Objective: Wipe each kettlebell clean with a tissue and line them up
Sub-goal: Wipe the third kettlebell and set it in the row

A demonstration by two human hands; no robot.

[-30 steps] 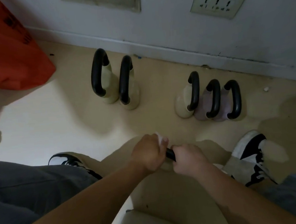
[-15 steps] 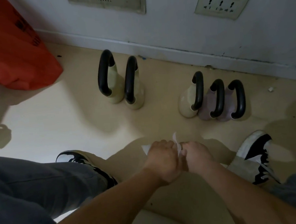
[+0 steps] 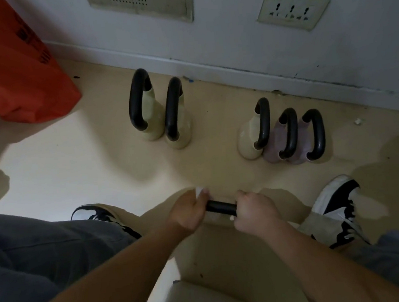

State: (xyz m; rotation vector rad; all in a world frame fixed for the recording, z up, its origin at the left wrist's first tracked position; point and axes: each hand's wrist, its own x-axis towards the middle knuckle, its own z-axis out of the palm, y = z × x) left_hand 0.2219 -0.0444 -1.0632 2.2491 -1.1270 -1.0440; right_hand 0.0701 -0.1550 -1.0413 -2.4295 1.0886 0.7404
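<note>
Head view: beige floor [image 3: 61, 169] runs to a grey wall [image 3: 230, 26] with a white skirting board, a triple socket plate [image 3: 293, 9] and a perforated panel [image 3: 140, 0]. An orange bag [image 3: 8, 72] sits at the far left edge of the floor; its contents cannot be seen. Two cream kettlebells [image 3: 159, 113] stand upright, touching, near the skirting. Well apart to their right, one cream kettlebell [image 3: 251, 138] and two lilac kettlebells [image 3: 290, 142] stand in a tight row. Near the floor's front edge, between two black-and-white shoes, the left hand [image 3: 187, 213] is clenched on a white tissue [image 3: 201, 192] at one end of a black kettlebell handle [image 3: 221, 207]. The right hand [image 3: 254, 210] is clenched on the other end. That kettlebell's body is hidden.
</note>
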